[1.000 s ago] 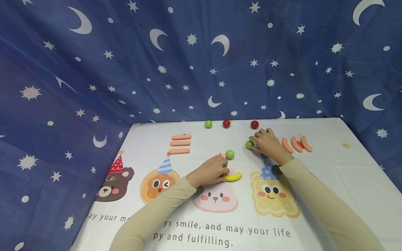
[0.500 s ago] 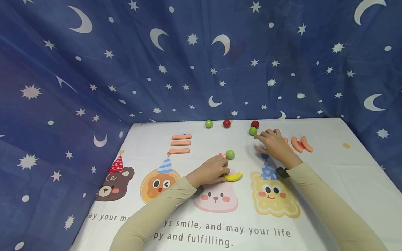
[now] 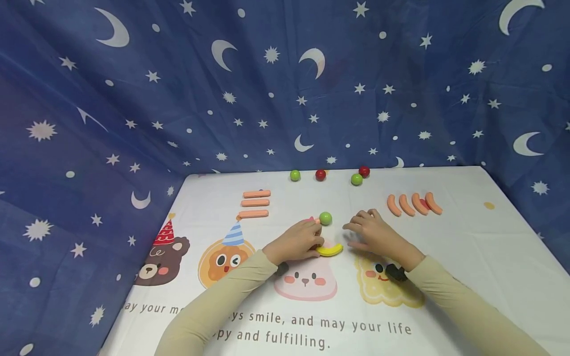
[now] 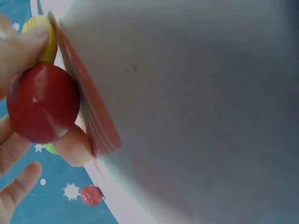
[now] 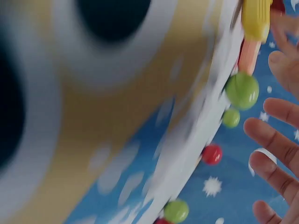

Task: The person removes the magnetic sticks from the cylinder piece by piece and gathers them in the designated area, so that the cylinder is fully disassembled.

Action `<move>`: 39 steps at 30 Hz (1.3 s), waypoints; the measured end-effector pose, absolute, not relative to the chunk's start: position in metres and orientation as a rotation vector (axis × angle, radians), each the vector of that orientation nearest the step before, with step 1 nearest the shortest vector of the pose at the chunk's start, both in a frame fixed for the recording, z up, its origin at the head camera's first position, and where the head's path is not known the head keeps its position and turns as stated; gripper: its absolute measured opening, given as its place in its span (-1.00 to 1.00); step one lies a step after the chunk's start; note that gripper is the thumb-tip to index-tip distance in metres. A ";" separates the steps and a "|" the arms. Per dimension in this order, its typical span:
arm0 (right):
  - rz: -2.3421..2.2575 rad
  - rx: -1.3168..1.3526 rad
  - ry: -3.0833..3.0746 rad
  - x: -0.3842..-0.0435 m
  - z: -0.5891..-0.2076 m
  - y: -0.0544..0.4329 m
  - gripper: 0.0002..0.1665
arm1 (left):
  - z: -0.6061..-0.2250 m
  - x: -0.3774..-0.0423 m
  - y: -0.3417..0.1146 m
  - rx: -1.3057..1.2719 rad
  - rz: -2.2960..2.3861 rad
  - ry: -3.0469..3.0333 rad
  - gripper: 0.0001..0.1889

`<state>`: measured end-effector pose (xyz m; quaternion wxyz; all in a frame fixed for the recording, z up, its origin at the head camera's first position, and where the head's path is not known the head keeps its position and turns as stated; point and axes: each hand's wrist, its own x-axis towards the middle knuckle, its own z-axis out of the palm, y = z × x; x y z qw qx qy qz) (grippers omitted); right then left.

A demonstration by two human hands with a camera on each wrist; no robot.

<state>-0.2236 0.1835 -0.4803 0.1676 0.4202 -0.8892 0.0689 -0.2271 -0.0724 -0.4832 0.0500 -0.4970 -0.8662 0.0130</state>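
Observation:
My left hand point(image 3: 296, 242) stays low over the middle of the table, its thumb and fingers bent at the near end of a yellow toy banana point(image 3: 330, 250). In the left wrist view the thumb lies on the banana, and a shiny red ball point(image 4: 43, 103) sits between thumb and fingers; the hand hides this ball in the head view. The pink tip of a toy sausage point(image 5: 250, 56) pokes out beyond the fingers, beside a green ball point(image 3: 325, 218). My right hand point(image 3: 376, 237) hovers right of the banana, fingers spread and holding nothing.
Along the back edge are a green ball point(image 3: 295, 175), a red ball point(image 3: 320, 175), and a green ball point(image 3: 356, 179) close to a red ball point(image 3: 364, 171). Three straight sausages point(image 3: 255, 202) lie at left, several curved sausages point(image 3: 418, 203) at right. A starry curtain point(image 3: 285, 99) hangs behind.
My right hand has let go of a green ball, which rolled back toward the red ball; that red ball shifted slightly back. The right hand then came nearer. The left hand has stayed put.

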 end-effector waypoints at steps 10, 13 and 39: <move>0.210 1.367 -2.559 -0.212 -0.482 0.160 -0.59 | -0.472 -0.234 -0.091 -1.427 0.016 -2.719 -0.62; 0.195 1.387 -2.585 -0.211 -0.482 0.157 -0.62 | -0.470 -0.235 -0.093 -1.409 0.031 -2.747 -0.67; 0.124 1.416 -2.629 -0.213 -0.485 0.156 -0.71 | -0.477 -0.227 -0.087 -1.365 -0.016 -2.710 -0.68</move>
